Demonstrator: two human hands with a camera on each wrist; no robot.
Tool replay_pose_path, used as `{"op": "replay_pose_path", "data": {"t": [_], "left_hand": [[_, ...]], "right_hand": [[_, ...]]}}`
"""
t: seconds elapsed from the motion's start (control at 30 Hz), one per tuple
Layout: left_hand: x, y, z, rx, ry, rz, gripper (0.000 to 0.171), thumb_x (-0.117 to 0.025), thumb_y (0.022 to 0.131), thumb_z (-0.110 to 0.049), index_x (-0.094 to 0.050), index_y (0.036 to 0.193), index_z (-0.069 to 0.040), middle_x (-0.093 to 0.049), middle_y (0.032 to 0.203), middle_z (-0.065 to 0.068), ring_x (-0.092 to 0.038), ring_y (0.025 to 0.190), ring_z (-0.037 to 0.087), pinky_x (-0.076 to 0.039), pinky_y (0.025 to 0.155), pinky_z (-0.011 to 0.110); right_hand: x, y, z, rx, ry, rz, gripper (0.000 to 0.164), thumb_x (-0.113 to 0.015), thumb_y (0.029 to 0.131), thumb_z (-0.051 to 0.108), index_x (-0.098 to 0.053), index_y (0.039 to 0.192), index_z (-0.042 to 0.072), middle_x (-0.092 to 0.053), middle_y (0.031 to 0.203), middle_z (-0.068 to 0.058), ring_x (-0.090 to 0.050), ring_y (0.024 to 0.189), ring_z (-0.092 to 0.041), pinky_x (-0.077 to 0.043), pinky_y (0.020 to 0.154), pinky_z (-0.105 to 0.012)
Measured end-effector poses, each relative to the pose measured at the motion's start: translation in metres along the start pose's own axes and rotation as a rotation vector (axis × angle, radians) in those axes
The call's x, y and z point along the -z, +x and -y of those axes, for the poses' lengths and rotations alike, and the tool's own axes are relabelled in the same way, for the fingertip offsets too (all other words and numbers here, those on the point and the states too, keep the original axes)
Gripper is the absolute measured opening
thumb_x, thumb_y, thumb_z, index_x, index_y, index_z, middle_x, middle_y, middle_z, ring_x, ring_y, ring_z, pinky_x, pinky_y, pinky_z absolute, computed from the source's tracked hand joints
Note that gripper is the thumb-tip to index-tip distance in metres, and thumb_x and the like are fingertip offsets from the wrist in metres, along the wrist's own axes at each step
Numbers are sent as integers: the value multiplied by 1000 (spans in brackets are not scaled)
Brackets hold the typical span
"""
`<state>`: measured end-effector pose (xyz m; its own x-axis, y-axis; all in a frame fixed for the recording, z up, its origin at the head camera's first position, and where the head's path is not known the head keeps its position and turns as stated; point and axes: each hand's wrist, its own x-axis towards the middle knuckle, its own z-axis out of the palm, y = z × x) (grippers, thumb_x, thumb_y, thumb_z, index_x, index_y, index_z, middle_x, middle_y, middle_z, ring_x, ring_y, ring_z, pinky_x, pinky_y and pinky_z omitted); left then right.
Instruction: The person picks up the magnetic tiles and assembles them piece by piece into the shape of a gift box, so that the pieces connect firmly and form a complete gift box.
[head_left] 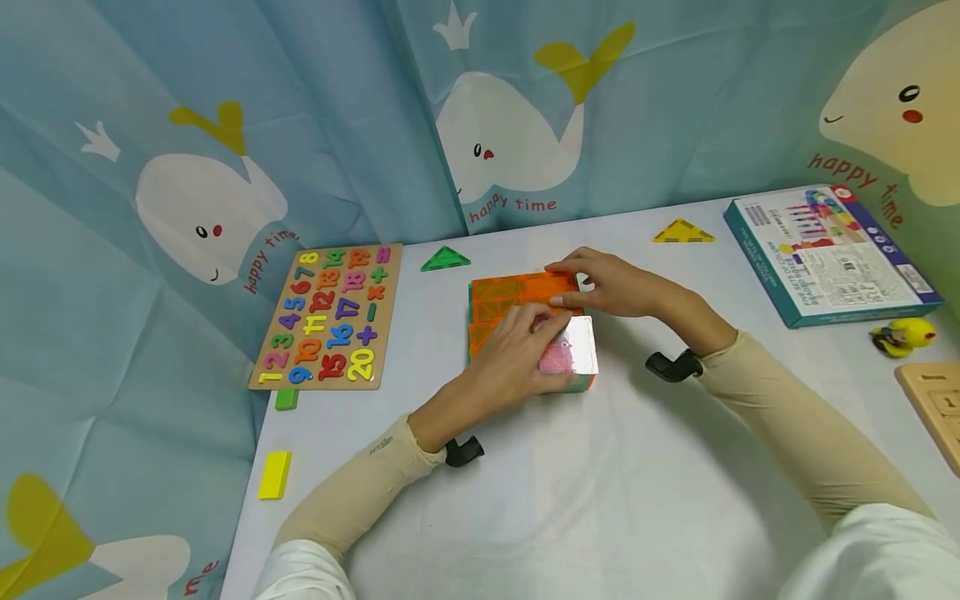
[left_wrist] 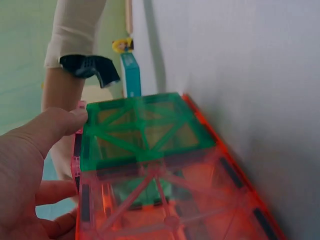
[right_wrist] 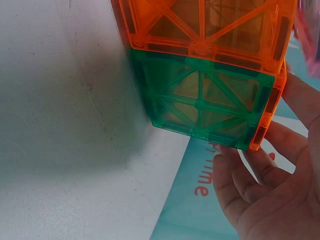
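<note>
A low box of see-through magnetic tiles stands mid-table, its top covered by orange tiles point(head_left: 497, 292). At its near right part a pink square tile point(head_left: 557, 358) lies on top, bright with glare. My left hand point(head_left: 504, 354) holds this pink tile, thumb on the near edge and fingers over the top. In the left wrist view, a green tile point(left_wrist: 150, 131) forms a side wall beside a pinkish-red one. My right hand point(head_left: 611, 285) grips the far right corner of the orange top. The right wrist view shows its fingers by a green wall tile point(right_wrist: 200, 104).
Behind the box lie a green triangle tile point(head_left: 446, 259) and a yellow triangle tile point(head_left: 682, 232). A wooden number board point(head_left: 386, 333) is at left, with a yellow block point(head_left: 275, 475) nearer. At right are a boxed set point(head_left: 832, 258), a small yellow-headed figure point(head_left: 903, 336) and a wooden board point(head_left: 926, 392).
</note>
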<state>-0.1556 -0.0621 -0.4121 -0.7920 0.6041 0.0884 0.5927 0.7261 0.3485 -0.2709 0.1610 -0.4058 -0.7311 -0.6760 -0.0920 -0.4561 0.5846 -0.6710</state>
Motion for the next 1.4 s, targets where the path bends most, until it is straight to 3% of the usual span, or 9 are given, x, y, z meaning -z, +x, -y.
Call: {"op": "replay_pose_path", "data": {"t": [0.2, 0.4, 0.73, 0.93, 1.07, 1.17, 1.4], "left_hand": [[2, 2, 4, 62, -95, 58, 81, -75, 96, -49, -42, 163, -15, -42, 151, 7, -36, 137, 25, -42, 115, 36], [1, 1, 8, 73, -153, 74, 82, -73, 99, -48, -38, 165, -15, -41, 152, 6, -35, 140, 23, -40, 118, 37], [-2, -1, 13, 62, -149, 41, 84, -76, 97, -48, -37, 164, -16, -42, 150, 7, -36, 140, 24, -34, 121, 43], [5, -16, 25, 110, -159, -4, 84, -76, 97, -48, -37, 164, -14, -38, 157, 10, -33, 147, 27, -32, 124, 50], [11, -32, 40, 198, -177, -7, 82, -71, 101, -47, -34, 166, -13, -27, 170, 8, -23, 159, 28, -22, 130, 53], [12, -44, 49, 243, -215, 26, 83, -65, 104, -49, -28, 168, -12, -14, 177, 4, -9, 165, 24, -16, 132, 51], [0, -53, 54, 219, -246, 64, 78, -42, 112, -53, -10, 170, -11, 7, 179, 1, 14, 163, 16, -10, 132, 47]], "right_hand": [[0, 0, 0, -1, 1, 0, 57, -73, 102, 29, -57, 151, 5, -57, 142, -16, -56, 130, -33, -48, 112, -56], [0, 0, 1, -4, 5, -2, 58, -73, 102, 31, -57, 151, 4, -57, 142, -16, -56, 130, -33, -47, 112, -56], [-1, 0, -2, -1, 4, -5, 56, -73, 102, 29, -57, 150, 4, -56, 143, -17, -55, 130, -33, -47, 112, -57], [-1, 0, -2, -20, 25, -8, 59, -73, 102, 34, -57, 152, 6, -56, 143, -15, -55, 132, -32, -46, 113, -57], [-3, 0, -3, -23, 31, -10, 60, -71, 103, 37, -55, 153, 6, -55, 144, -16, -53, 133, -32, -46, 113, -57], [-4, -1, -3, -23, 29, -13, 61, -69, 104, 38, -54, 154, 7, -55, 144, -15, -53, 133, -32, -46, 112, -58], [-8, -5, 0, -15, 14, -32, 59, -65, 107, 36, -51, 156, 6, -54, 144, -16, -55, 129, -32, -47, 110, -58]]}}
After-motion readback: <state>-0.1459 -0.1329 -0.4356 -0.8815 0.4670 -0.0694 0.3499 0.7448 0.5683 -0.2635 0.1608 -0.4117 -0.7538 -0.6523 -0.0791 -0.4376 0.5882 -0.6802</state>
